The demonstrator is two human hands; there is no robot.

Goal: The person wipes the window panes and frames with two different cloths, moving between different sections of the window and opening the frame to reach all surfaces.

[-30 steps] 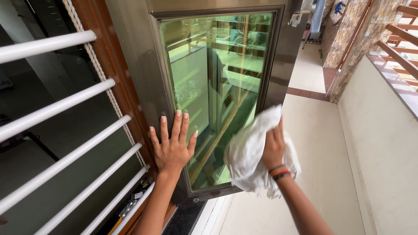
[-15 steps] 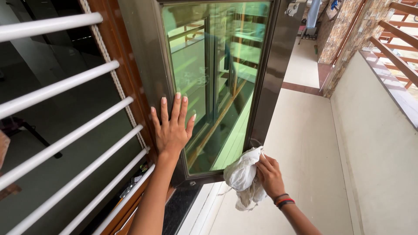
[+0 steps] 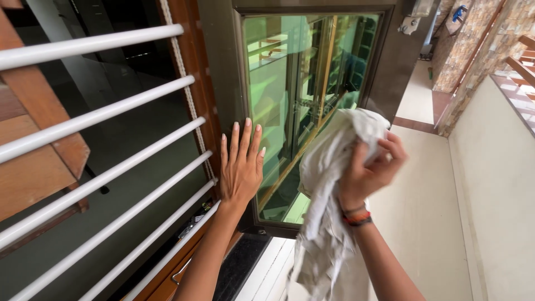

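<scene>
Your left hand lies open and flat, fingers spread and pointing up, pressed against the dark metal frame of an opened window sash, with the fingertips reaching the left edge of the glass pane. Your right hand is closed around a bunched white cloth, gripping it near its upper end; the cloth's top sits against the lower right part of the pane, and the rest hangs loose below your wrist, down past the sash's bottom rail. A set of thin bands, red and dark, circles your right wrist.

The pane is green-tinted and mirrors wooden framing and pale walls. To the left of the sash, white horizontal bars cross the window opening, with a dark room behind them and a brown wooden frame with a pale cord running down it just beside your left hand. A wooden shutter hangs at the near left edge.

To the right, a cream balcony floor runs away from you, bounded by a low cream wall, with a stone-faced wall at the far end.

No containers show anywhere in view.
</scene>
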